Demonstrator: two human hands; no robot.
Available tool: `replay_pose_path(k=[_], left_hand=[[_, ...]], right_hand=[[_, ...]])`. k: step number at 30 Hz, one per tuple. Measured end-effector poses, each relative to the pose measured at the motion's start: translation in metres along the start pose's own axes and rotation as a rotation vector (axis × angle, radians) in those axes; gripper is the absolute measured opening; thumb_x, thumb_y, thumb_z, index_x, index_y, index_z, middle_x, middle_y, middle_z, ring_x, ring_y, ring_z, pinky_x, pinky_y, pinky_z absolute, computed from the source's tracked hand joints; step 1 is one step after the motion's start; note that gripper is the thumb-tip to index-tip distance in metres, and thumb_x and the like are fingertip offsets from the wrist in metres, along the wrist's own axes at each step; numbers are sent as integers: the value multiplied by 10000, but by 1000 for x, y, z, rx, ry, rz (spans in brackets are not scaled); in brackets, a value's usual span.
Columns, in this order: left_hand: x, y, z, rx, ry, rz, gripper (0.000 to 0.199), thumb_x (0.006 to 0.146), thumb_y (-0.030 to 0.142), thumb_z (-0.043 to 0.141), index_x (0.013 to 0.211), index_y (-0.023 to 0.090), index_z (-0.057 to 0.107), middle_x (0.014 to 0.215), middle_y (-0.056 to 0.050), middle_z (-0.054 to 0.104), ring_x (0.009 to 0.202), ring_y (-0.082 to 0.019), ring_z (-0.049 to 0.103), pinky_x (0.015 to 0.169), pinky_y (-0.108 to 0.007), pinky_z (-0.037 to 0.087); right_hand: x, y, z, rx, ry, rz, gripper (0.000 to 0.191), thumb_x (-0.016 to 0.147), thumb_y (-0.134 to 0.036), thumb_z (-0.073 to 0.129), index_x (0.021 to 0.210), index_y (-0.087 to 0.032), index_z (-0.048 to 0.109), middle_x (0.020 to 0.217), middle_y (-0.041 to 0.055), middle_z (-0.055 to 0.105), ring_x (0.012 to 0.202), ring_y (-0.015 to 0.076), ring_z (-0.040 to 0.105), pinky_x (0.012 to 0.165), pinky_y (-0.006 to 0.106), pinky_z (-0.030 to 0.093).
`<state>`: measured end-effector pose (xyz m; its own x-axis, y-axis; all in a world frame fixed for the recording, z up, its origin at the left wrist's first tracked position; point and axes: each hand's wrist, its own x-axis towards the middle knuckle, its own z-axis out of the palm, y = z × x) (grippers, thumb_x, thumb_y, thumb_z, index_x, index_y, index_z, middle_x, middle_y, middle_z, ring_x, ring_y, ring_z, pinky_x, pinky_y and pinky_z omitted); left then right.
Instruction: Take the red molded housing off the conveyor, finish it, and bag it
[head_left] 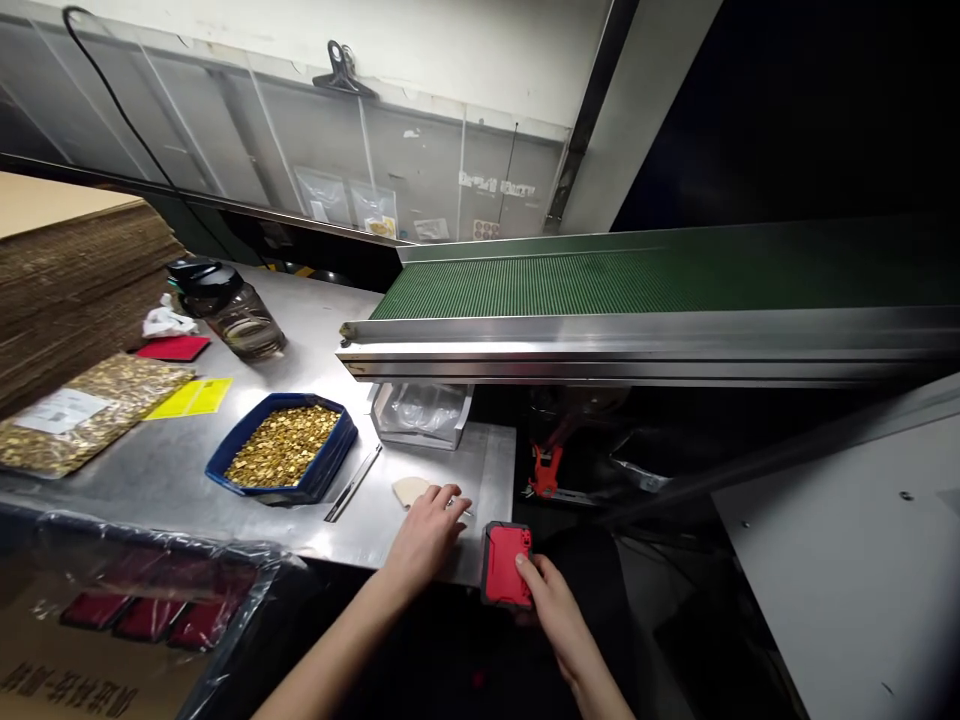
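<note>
My right hand grips a red and black rugged phone case by its right side, thumb on the red face, just off the table's front edge. My left hand is over the metal table, its fingers bent and apart. A small shiny piece shows by its fingertips; its kind is too small to tell. Beside these fingers lies a cream-coloured pad. Farther left, a blue tray holds many small gold-coloured metal pieces, and a slim cutter-like tool lies next to it.
A green conveyor belt runs rightward above the table. Under its end sits a clear plastic bin. A drink bottle, a bag of gold pieces and a yellow paper are left. A plastic-lined carton holds red cases.
</note>
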<state>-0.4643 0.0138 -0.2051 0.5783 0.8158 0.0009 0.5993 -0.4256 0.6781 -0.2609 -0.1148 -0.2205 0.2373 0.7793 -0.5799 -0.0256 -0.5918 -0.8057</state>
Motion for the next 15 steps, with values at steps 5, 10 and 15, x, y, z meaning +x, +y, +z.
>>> replay_pose_path(k=[5, 10, 15], left_hand=[[40, -18, -21, 180, -83, 59, 107, 978, 147, 656, 870, 149, 663, 950, -40, 653, 948, -245, 625, 890, -430, 525], [42, -24, -41, 233, 24, 21, 121, 991, 233, 681, 907, 146, 670, 981, -56, 664, 977, -252, 636, 904, -440, 533], [50, -30, -63, 186, 210, -52, 109, 1052, 198, 573, 1044, 150, 671, 1044, -67, 679, 1011, -241, 656, 920, -425, 551]], right_hand=[[9, -14, 6, -287, 45, -92, 499, 899, -687, 494, 1002, -222, 642, 951, 86, 720, 860, 272, 713, 731, 363, 567], [18, -34, 25, -511, 103, -175, 409, 937, -612, 491, 931, -237, 654, 977, 101, 719, 943, 295, 709, 850, 378, 517], [22, -39, 34, -540, 132, -210, 567, 970, -657, 398, 1271, -197, 534, 1120, 140, 723, 1049, 334, 698, 917, 427, 498]])
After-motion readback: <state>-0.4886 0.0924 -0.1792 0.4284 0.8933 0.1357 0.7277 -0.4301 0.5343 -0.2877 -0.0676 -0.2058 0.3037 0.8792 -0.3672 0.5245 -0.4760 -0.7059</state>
